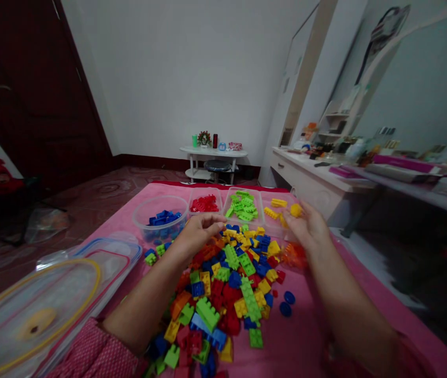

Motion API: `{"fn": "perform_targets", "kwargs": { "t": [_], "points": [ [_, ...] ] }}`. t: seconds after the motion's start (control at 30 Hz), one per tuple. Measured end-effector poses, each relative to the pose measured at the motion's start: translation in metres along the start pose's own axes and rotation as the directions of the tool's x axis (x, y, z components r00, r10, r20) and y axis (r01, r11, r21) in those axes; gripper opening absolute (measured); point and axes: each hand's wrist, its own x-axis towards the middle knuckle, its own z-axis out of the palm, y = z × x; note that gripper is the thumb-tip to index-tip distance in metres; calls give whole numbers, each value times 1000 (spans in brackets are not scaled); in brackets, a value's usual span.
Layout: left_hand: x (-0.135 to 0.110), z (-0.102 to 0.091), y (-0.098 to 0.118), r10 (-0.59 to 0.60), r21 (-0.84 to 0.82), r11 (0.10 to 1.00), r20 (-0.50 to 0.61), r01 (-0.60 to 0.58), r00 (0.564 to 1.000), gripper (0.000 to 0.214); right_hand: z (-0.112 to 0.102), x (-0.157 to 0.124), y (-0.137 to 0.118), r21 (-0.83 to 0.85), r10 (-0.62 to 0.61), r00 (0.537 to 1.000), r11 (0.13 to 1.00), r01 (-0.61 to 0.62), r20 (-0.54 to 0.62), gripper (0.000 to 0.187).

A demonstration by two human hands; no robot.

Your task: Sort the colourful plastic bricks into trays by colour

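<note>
My right hand (308,227) is at the right rear of the pink table, over the clear container (276,224) with yellow bricks in it. A yellow toy block (295,210) is gripped between its fingers. My left hand (203,229) hovers at the rear edge of a mixed heap of plastic building bricks (229,278), its thumb and fingers pinched together. What they hold, if anything, I cannot make out. Red, green, blue, yellow and orange bricks make up the heap. Two round blue pieces (287,303) lie to its right.
Behind the heap stand a round tub (135,215) of blue bricks, a box (220,193) of red ones and a box (261,202) of green ones. Container lids (97,262) lie at the left. Right of the table is a white dresser (310,170).
</note>
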Motion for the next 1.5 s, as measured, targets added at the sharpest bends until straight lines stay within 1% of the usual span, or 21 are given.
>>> {"fn": "perform_targets", "kwargs": {
  "t": [0.1,0.23,0.3,0.37,0.4,0.43,0.47,0.53,0.57,0.6,0.67,0.77,0.83,0.9,0.97,1.03,1.13,1.23,1.3,1.37,1.5],
  "points": [
    [1,0,-1,29,58,998,9,-29,1000,28,-10,8,-4,-12,93,995,996,-93,-44,13],
    [-1,3,-2,82,199,973,152,-112,985,25,-7,3,1,-163,-29,988,987,4,-154,23],
    [-4,4,-3,102,302,935,278,-188,955,27,1,-6,1,-256,-72,994,966,48,-83,30],
    [-7,4,-3,136,408,860,398,-307,907,29,11,-20,-3,-407,-17,990,911,73,139,34],
    [-9,4,-4,157,446,816,442,-368,883,30,16,-28,-5,-508,45,956,854,114,289,33],
    [-10,4,-4,176,475,774,473,-418,863,30,20,-36,-8,-609,128,893,771,184,432,32],
    [-11,3,-5,191,495,740,494,-455,848,29,24,-45,-9,-687,225,809,672,275,544,31],
    [-11,1,-6,209,508,705,518,-495,830,28,31,-61,-9,-756,400,653,466,459,643,29],
    [-11,0,-6,213,507,698,526,-505,823,27,34,-68,-8,-765,453,616,370,527,644,29],
    [-10,-2,-6,215,502,695,539,-515,815,27,37,-74,-5,-767,478,610,280,577,632,29],
    [-10,-5,-5,211,484,691,577,-538,789,28,41,-83,1,-758,466,637,126,640,615,28],
    [-11,-11,-3,178,465,674,652,-574,737,45,43,-86,7,-721,441,642,17,693,627,23],
    [-12,-12,-1,155,469,661,678,-585,719,55,43,-84,5,-705,423,638,4,709,644,24],
    [-12,-12,-1,151,488,655,664,-577,732,54,42,-81,2,-706,392,644,18,708,656,24],
    [-11,-10,-3,166,514,677,591,-527,790,43,43,-78,-2,-726,351,666,58,686,658,24],
    [-8,-8,-5,165,500,765,458,-407,873,34,45,-76,-4,-745,294,694,116,657,657,25],
    [-3,-7,-4,85,256,953,281,-160,956,31,48,-75,-1,-748,199,721,213,629,663,29],
    [-1,-7,0,12,-59,998,219,1,976,39,51,-76,4,-732,161,726,313,604,668,35],
    [-1,-7,4,-21,-152,987,210,54,977,46,52,-77,7,-722,156,729,376,580,667,39],
    [-3,-6,6,-44,-165,983,208,79,977,53,54,-78,11,-709,155,728,429,559,668,39],
    [-4,-3,5,-57,-106,991,195,78,979,64,58,-82,18,-647,183,659,500,576,729,22]
  ]
}}
